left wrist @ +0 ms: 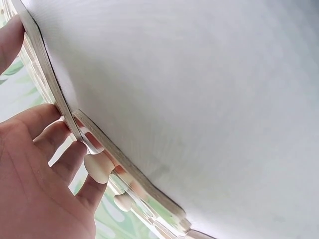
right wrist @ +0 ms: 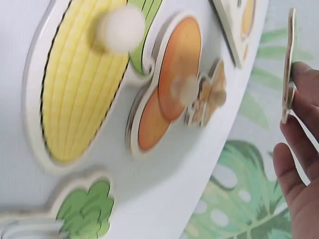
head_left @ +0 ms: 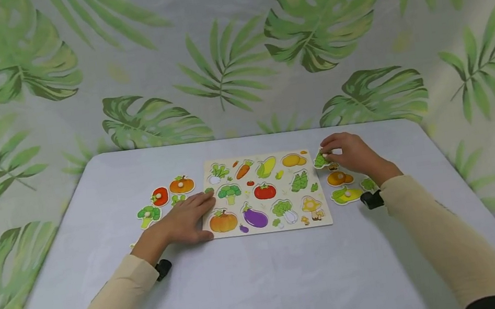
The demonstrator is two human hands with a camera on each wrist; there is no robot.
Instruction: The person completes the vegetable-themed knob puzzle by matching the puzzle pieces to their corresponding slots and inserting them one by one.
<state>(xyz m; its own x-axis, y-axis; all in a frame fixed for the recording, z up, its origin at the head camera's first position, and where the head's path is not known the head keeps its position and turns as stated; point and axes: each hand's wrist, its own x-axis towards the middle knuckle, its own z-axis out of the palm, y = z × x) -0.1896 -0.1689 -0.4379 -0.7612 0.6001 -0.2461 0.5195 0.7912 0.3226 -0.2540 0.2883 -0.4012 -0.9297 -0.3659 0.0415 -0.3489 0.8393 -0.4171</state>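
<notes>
A wooden puzzle board [head_left: 288, 191] printed with vegetables lies flat on the table. At its left edge rests my left hand [head_left: 187, 218], fingers spread and touching the rim; in the left wrist view the fingertips [left wrist: 47, 113] meet the board's side. My right hand [head_left: 354, 152] is beyond the board's upper right corner, pinching a green vegetable puzzle piece [head_left: 321, 160] between thumb and fingers. Seen edge-on in the right wrist view, this thin piece [right wrist: 289, 59] is off the table. Below that hand lie a corn piece [head_left: 347, 195], an orange-coloured piece [head_left: 337, 179] and a partly hidden mushroom piece [right wrist: 214, 94].
Left of the board are a pumpkin piece [head_left: 181, 185], a tomato piece [head_left: 159, 196] and a broccoli piece [head_left: 148, 215], with others partly behind my left hand. A leafy green piece [head_left: 368, 184] lies by my right wrist. White cloth [head_left: 265, 284] covers the table.
</notes>
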